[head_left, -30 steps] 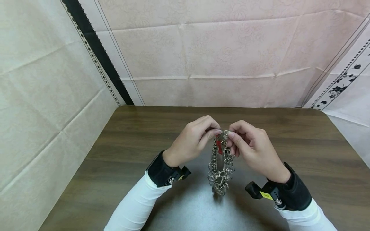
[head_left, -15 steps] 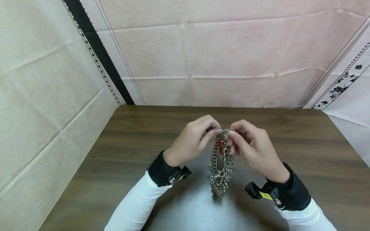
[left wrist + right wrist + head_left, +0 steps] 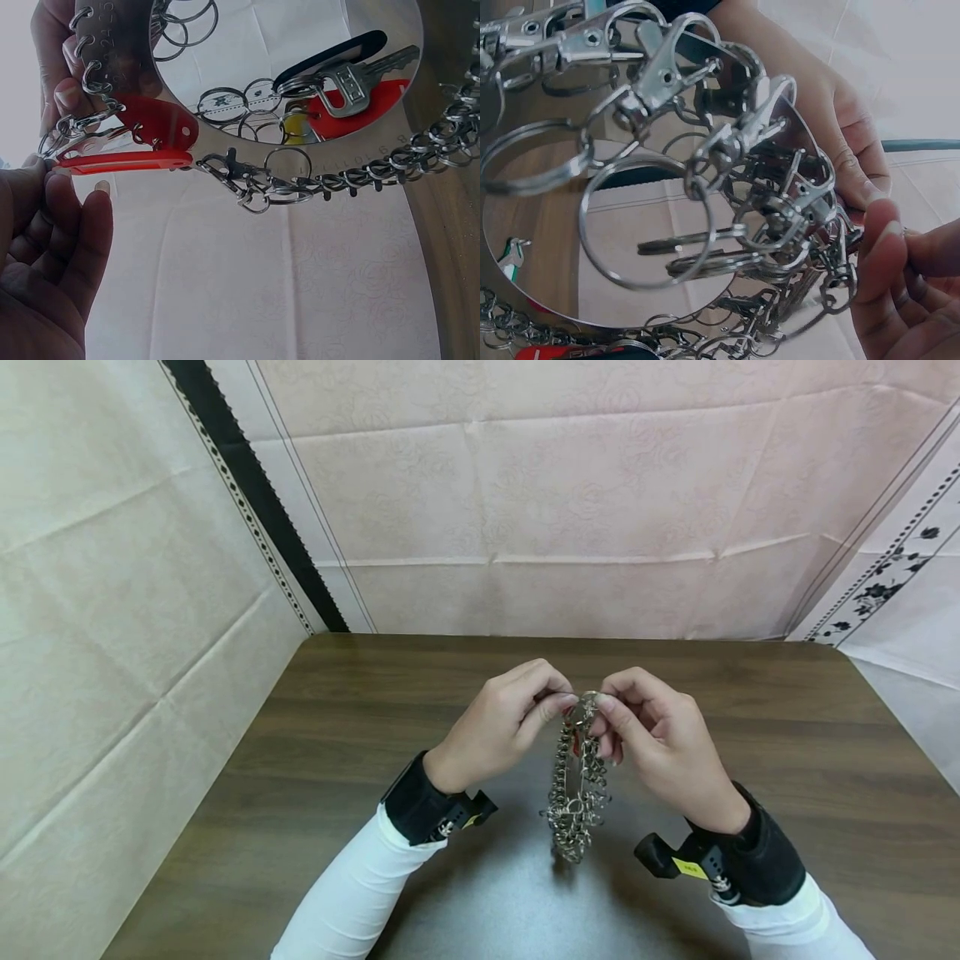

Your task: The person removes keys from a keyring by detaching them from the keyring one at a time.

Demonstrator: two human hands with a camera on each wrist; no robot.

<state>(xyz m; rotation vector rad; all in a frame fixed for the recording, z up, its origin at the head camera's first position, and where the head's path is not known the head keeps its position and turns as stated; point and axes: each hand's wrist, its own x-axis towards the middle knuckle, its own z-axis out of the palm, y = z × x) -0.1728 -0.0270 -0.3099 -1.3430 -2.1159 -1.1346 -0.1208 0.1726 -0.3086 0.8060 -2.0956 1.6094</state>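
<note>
1. Hanging from the fingertips, the metal ring (image 3: 367, 154) shows nearly edge-on in the head view, its long axis running back toward the person over the tabletop (image 3: 375, 735).
2. At the ring's far end, the right hand (image 3: 663, 743), on its right, grips the rim between thumb and fingers.
3. Left of that same end, equally near, the left hand (image 3: 498, 722) pinches narrowly, seemingly on a small link (image 3: 49, 144) beside the red tag (image 3: 127, 160).
4. Through the ring's opening, a key (image 3: 349, 90) shows.
5. Fingertips hide the exact pinch; overlapping clasps (image 3: 660, 75) blur together; whether the ring's near end touches the tabletop, I cannot tell.
</note>
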